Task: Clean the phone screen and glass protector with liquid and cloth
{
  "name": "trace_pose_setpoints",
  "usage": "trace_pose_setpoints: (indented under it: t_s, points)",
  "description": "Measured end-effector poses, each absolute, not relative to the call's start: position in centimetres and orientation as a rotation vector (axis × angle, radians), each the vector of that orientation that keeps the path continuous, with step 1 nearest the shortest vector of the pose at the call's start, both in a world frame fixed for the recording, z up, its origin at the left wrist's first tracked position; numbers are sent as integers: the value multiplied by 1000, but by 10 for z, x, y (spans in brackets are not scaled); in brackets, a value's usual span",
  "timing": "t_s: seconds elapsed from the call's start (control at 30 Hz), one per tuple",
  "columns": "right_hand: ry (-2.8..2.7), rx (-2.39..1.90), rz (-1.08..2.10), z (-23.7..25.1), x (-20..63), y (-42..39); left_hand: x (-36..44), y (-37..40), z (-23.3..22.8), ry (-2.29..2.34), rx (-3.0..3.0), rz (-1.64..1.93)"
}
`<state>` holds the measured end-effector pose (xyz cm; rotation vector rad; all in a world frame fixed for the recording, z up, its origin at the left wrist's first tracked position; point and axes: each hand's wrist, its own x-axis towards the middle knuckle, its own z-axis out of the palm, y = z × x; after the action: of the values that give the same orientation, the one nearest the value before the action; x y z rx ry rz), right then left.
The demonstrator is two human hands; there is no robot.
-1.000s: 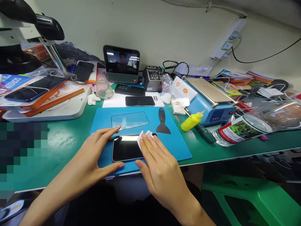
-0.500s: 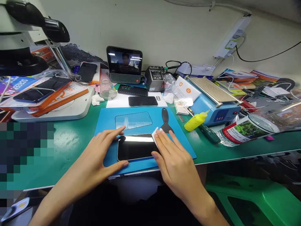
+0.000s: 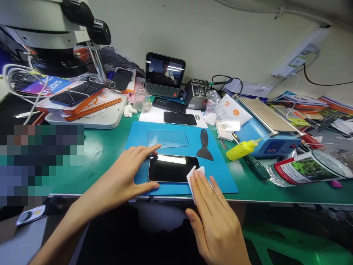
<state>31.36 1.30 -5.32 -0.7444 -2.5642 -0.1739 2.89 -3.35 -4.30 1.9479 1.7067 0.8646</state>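
Bench (image 3: 104, 147): green top, pale edge.
Work mat (image 3: 220, 176): bright blue, plain.
Phone (image 3: 172, 170): glossy black face with a white glare band along its far edge.
Wipe (image 3: 193, 173): white.
Protector film (image 3: 168, 139): clear, tinted blue by the mat beneath.
Scraper (image 3: 204, 146): black.
Squeeze bottle (image 3: 242, 150): yellow.
Heating plate unit (image 3: 271, 136): blue body, tan metal top, red knob.
Second phone (image 3: 179, 118): black, on white paper.
Small monitor (image 3: 164, 73): black frame, grey grille.
Boxes (image 3: 93, 103): orange with white panels.
Microscope base (image 3: 104, 119): off-white.
Plastic bottle (image 3: 303, 169): clear, label red, white and green.
Stool (image 3: 289, 246): green.
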Motion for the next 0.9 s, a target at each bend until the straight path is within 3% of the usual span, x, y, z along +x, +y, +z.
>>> trace_pose_setpoints:
  t_s: [0.33,0.67,0.8,0.9]
  points:
    - [-2562,-500,5,-53,229,3,15,-31,-49,1650,1335,1302]
    - [-2314,-547,-70,-60,305,29,27,-34,-55,1788,1403,1125]
    - [-2277,-341,223,-54,314,30,22,-34,-45,1885,1419,1205]
    - [-2092,-604,336,-44,330,38,15,-22,-33,2037,1647,1092]
